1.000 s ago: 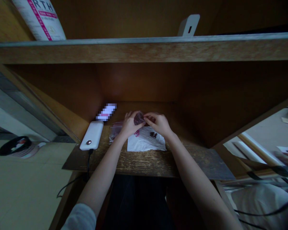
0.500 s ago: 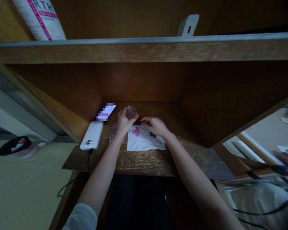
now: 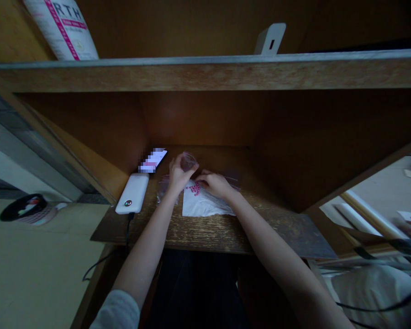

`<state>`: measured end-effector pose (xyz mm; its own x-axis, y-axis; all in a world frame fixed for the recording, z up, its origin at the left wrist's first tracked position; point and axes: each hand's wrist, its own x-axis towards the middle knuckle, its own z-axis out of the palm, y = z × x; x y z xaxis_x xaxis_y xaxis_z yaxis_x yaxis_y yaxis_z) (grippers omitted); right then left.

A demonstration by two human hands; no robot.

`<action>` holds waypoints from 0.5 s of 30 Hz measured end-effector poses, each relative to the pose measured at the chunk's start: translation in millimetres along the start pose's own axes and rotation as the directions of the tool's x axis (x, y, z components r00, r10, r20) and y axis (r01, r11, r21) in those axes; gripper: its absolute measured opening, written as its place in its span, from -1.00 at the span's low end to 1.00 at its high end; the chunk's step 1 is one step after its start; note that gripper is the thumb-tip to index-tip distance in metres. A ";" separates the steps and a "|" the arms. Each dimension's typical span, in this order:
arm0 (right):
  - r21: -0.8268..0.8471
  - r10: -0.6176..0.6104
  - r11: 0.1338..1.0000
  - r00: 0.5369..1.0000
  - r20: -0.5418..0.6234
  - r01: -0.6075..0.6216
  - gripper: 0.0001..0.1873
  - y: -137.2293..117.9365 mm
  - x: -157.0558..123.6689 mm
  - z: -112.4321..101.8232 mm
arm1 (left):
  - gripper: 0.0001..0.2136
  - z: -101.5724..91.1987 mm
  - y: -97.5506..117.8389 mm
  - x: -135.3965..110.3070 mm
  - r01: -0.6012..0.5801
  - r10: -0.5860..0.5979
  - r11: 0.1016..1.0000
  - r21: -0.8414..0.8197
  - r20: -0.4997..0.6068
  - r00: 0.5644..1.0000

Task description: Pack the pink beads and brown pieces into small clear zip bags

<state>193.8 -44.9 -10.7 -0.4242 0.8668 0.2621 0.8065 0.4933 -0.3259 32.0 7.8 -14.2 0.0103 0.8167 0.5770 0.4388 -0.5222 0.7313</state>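
A white power bank (image 3: 133, 192) with a black cable (image 3: 128, 228) lies near a lit phone (image 3: 154, 160); a white-and-pink container (image 3: 65, 29) and white adapter (image 3: 270, 39) occupy the upper shelf (image 3: 178, 75).

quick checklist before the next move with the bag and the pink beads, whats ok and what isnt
1. Left hand has the clear bag: ok, held up off the surface.
2. Bag mouth open: cannot tell, too small and dim.
3. Pink beads on the white sheet: ok, clustered near its left side.
4. Right hand at the beads: ok, its fingers are right by them.
5. A bead in those fingers: cannot tell, the grip is hidden.
6. White power bank apart from both hands: ok, it lies off to the left.
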 end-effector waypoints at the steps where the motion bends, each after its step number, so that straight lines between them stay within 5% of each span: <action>1: -0.002 0.003 1.000 1.000 0.001 -0.003 -0.72 0.1 0.1 0.1 | -0.57 0.0 -0.2 0.1 -0.002 0.002 1.000 0.002 0.002 1.000; 15: -0.001 0.013 1.000 1.000 -0.004 -0.013 -0.82 3.4 1.5 -0.1 | -0.56 1.9 -5.3 1.1 -0.018 0.017 0.998 -0.057 -0.005 1.000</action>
<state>195.9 -41.9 -11.2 -0.4118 0.8729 0.2614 0.8125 0.4817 -0.3283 31.4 12.0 -18.1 0.0131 0.8062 0.5914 0.3864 -0.5496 0.7407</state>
